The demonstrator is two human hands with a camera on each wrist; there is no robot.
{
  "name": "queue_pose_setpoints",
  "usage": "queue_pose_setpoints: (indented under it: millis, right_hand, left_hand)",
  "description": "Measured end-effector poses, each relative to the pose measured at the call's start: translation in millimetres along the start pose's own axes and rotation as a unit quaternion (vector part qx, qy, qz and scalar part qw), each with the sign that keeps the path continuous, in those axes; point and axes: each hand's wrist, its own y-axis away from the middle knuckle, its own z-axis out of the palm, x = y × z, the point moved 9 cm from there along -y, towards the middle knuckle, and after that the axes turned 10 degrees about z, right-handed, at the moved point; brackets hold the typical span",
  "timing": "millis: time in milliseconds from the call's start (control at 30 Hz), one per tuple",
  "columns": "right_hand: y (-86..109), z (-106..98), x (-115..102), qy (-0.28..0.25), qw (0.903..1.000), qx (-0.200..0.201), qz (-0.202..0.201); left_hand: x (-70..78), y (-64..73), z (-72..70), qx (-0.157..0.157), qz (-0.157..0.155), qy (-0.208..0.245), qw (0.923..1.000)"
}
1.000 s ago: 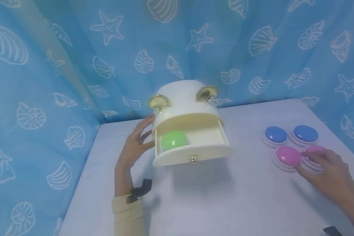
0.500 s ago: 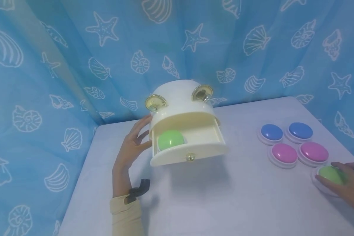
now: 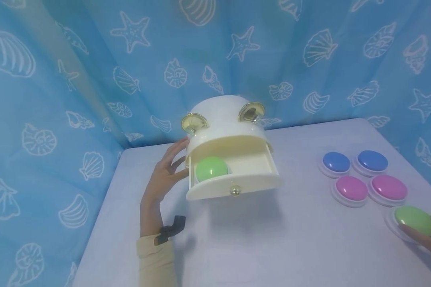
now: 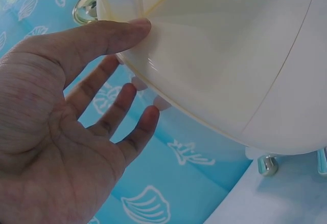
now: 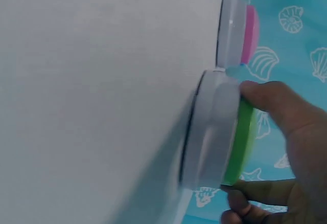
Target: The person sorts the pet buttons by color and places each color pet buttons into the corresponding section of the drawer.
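A white rounded drawer box [image 3: 222, 129] with gold ear-like ornaments stands in the middle of the head view, its drawer [image 3: 208, 192] pulled out. One green button [image 3: 212, 168], domed on a white base, lies in the drawer's left part. My left hand [image 3: 163, 175] rests against the box's left side; in the left wrist view its thumb [image 4: 117, 36] lies on the white surface and the fingertips touch the edge. At the right, my right hand [image 5: 301, 142] pinches another green button [image 3: 413, 220] between thumb and fingers; most of that hand is outside the head view.
Two pink buttons [image 3: 352, 188] and two blue buttons [image 3: 335, 162] sit grouped on the white table [image 3: 273, 247], just beyond the right hand. A blue curtain [image 3: 201, 48] with shell prints hangs behind and at the left.
My right hand has moved from over the pink buttons to the near-right green button and has taken hold of it. The left hand stays at the box.
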Motion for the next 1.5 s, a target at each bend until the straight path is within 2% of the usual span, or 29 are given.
queue_pose_setpoints:
  millis: [167, 267, 333, 433, 567, 800, 900, 1067, 1167, 1333, 1367, 1500]
  right_hand:
    - [-6.3, 2.2, 7.7, 0.01, 0.9997, 0.016, 0.011]
    - [-8.5, -4.8, 9.0, 0.035, 0.9989, 0.029, 0.012]
    - [-3.1, -12.8, 1.0, 0.037, 0.999, 0.024, 0.007]
    - [18.7, -33.8, -27.7, 0.034, 0.9993, 0.009, -0.015]
    - [52.4, -66.8, -78.0, 0.012, 0.9967, 0.017, -0.079]
    - [84.0, -100.0, -134.6, 0.032, 0.9898, 0.023, -0.137]
    - [96.7, -116.0, -159.5, 0.036, 0.9829, 0.042, -0.176]
    - [112.1, -132.6, -192.2, 0.037, 0.9751, 0.034, -0.216]
    - [119.9, -138.1, -208.9, -0.002, 0.97, 0.025, -0.242]
    - [139.3, -149.5, -238.8, -0.077, 0.9488, 0.038, -0.304]
    - [144.1, -152.4, -244.7, -0.087, 0.9426, 0.043, -0.319]
    - [159.3, -161.1, -264.0, -0.115, 0.928, 0.053, -0.351]
  left_hand:
    - [-1.1, -2.6, 0.1, -0.002, -0.001, 0.001, 1.0]
    - [-2.4, -2.6, 0.9, -0.004, -0.008, -0.002, 1.0]
    - [-2.5, -1.9, 0.9, -0.002, -0.013, -0.006, 0.9999]
    - [-2.4, -0.7, 0.3, 0.002, -0.017, -0.007, 0.9998]
    - [-2.9, 0.7, -0.8, 0.006, -0.018, -0.008, 0.9998]
    - [-4.2, 2.3, 0.1, 0.002, -0.018, -0.003, 0.9998]
    - [-3.3, 1.9, -0.2, 0.004, -0.017, -0.004, 0.9998]
    - [-2.8, 0.3, -0.4, 0.002, -0.014, -0.004, 0.9999]
    - [-3.6, 0.1, -0.1, 0.0, -0.015, -0.002, 0.9999]
    - [-3.8, 0.1, -0.3, 0.002, -0.019, -0.005, 0.9998]
    - [-3.4, 0.1, -0.6, 0.003, -0.019, -0.007, 0.9998]
    - [-3.6, 0.3, -1.5, 0.004, -0.018, -0.01, 0.9998]
